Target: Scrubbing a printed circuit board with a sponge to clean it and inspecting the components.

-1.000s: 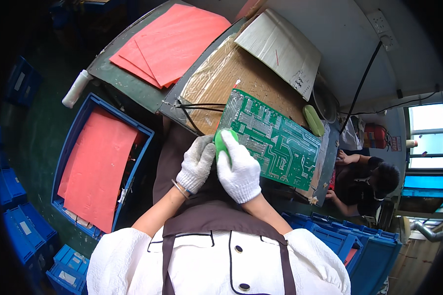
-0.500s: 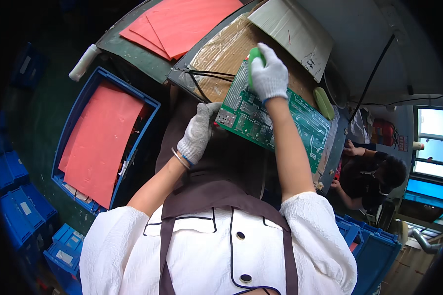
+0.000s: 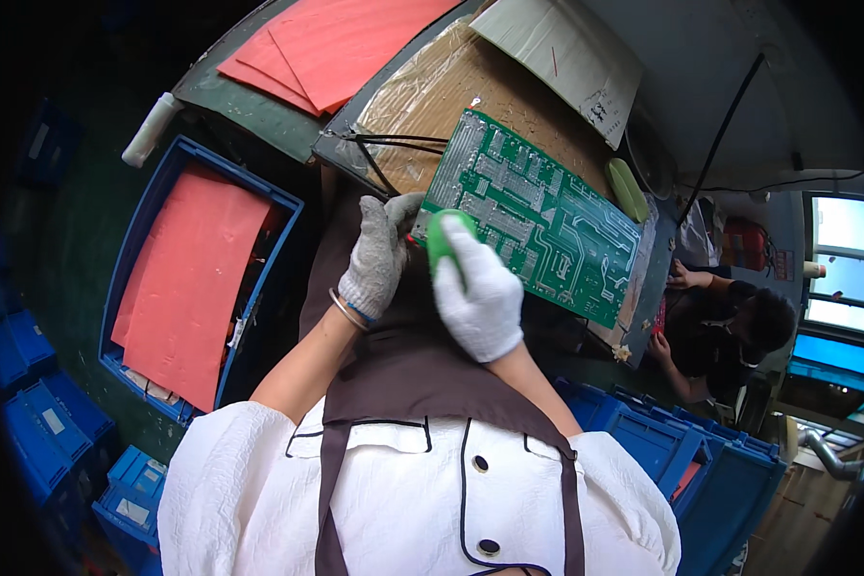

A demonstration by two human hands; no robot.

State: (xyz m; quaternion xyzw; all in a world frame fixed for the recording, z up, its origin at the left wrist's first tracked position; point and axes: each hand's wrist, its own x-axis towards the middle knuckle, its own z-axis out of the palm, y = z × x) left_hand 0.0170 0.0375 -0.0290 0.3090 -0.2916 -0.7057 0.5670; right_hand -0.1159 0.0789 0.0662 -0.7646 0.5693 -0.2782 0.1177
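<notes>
A green printed circuit board (image 3: 571, 226) lies slanted on the cardboard-covered bench, its soldered side with rows of silvery joints facing up. My left hand (image 3: 379, 254), in a white knitted glove, grips the near left edge of the board by its corner. My right hand (image 3: 480, 293), gloved too, is closed round a green oval block (image 3: 440, 252), which rests over the board's near left corner. The underside of that block is hidden. A second, paler green oval block (image 3: 627, 190) lies on the bench beyond the board's right end.
Red sheets (image 3: 331, 53) lie on the bench at the back left. A blue crate (image 3: 293, 216) with more red sheets stands at my left. Black cables (image 3: 398, 142) cross the bench edge. A grey-white panel (image 3: 562, 67) leans behind; a co-worker (image 3: 730, 326) sits at right.
My right hand has drawn the green block from the board's far left edge toward me, down to the near left corner. My left hand stays at the board's edge.
</notes>
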